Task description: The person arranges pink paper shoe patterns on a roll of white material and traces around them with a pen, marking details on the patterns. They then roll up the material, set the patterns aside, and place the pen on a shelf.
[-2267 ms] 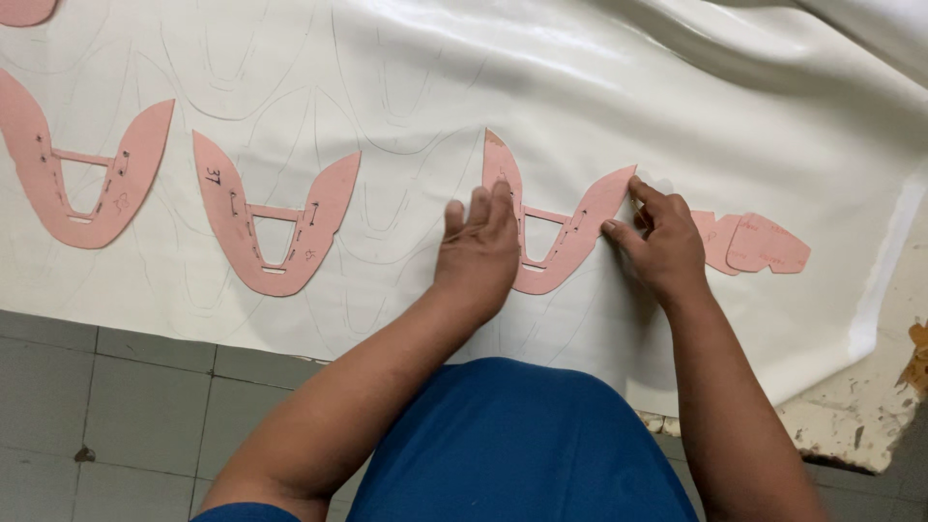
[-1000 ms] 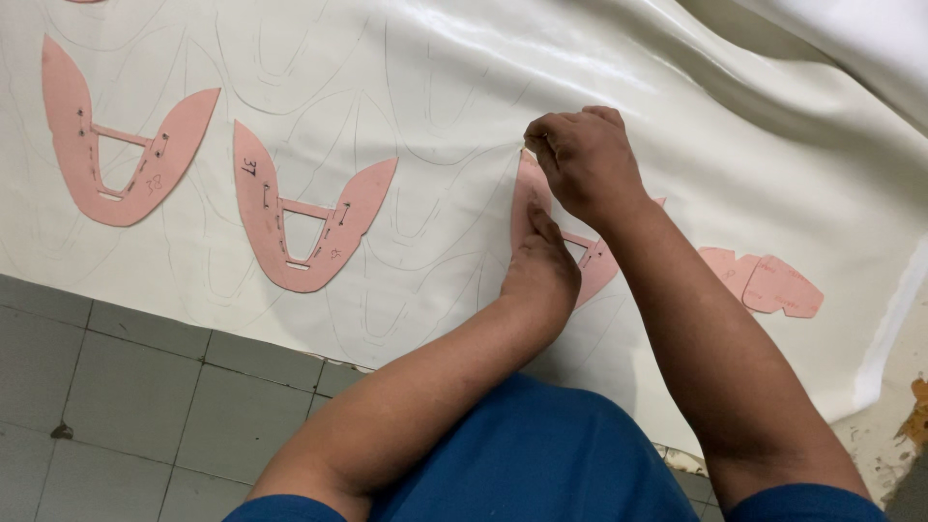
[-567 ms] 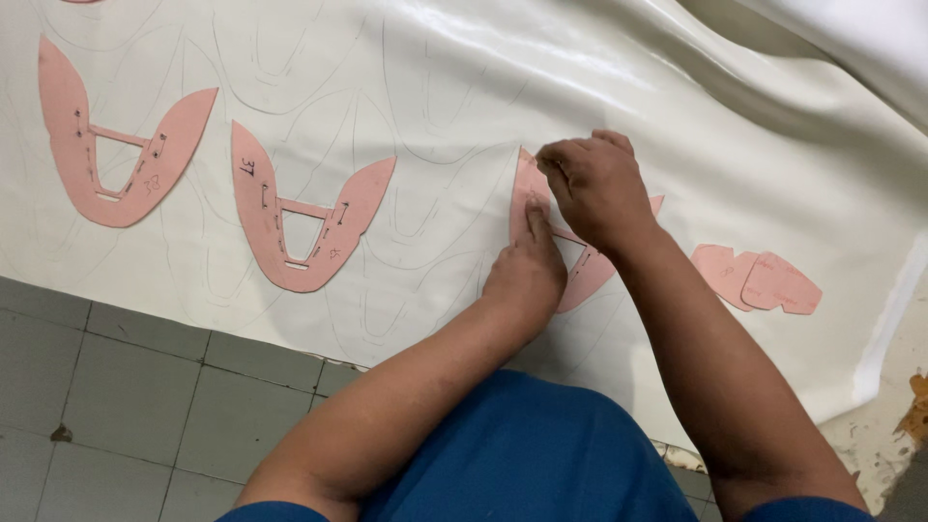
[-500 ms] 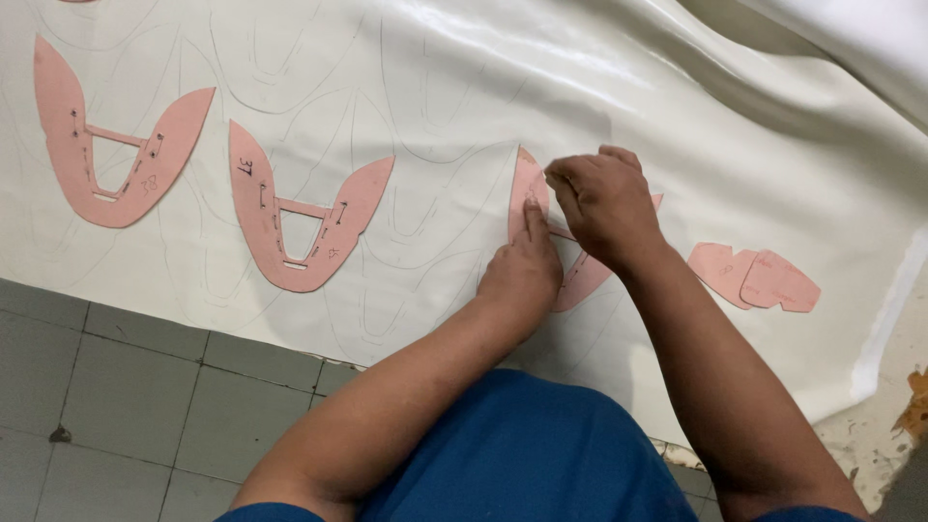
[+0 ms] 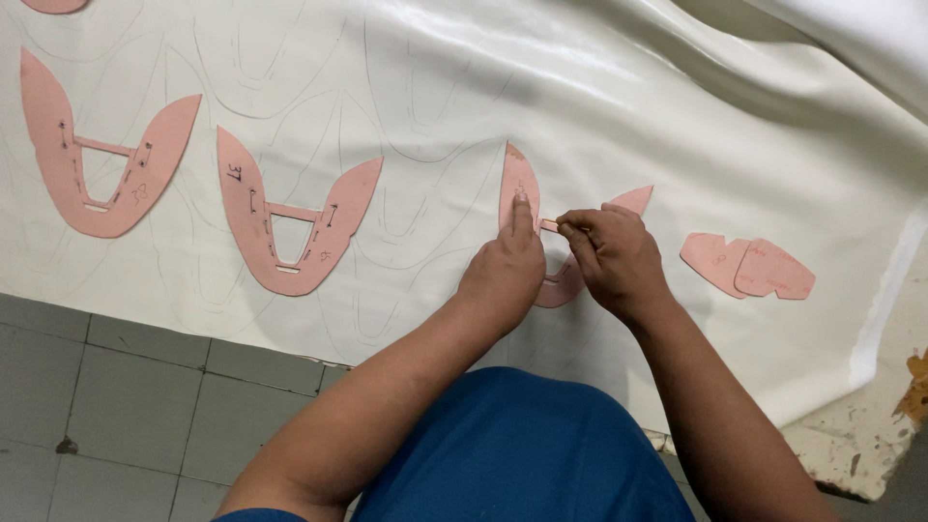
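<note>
Tracing a shoe-upper outline, by the look of it: a cream sheet (image 5: 599,87) covers the bench and is already full of faint pencil curves, with grey floor tiles (image 5: 116,387) showing at 7 o'clock. Three pink U-shaped templates lie flat on the sheet; the far one (image 5: 97,164) sits at 10 o'clock, the middle one (image 5: 290,217) is just left of centre, and the working template (image 5: 519,184) is dead centre, half hidden under both hands. Two small pink pieces (image 5: 746,268), overlapping, lie at 3 o'clock, well apart from the work. Left hand (image 5: 505,271) is pressed flat on the template's left limb, fingers extended, index tip pinning it down, gripping nothing. Right hand (image 5: 619,259) is clenched in a pinch at the crossbar; whatever marker it grips is too small to make out, so I can't name it. Judgement: marking is mid-outline at the inner bar. Next move calls for steady downward pressure from the left so the template doesn't creep while the right follows the edge.
</note>
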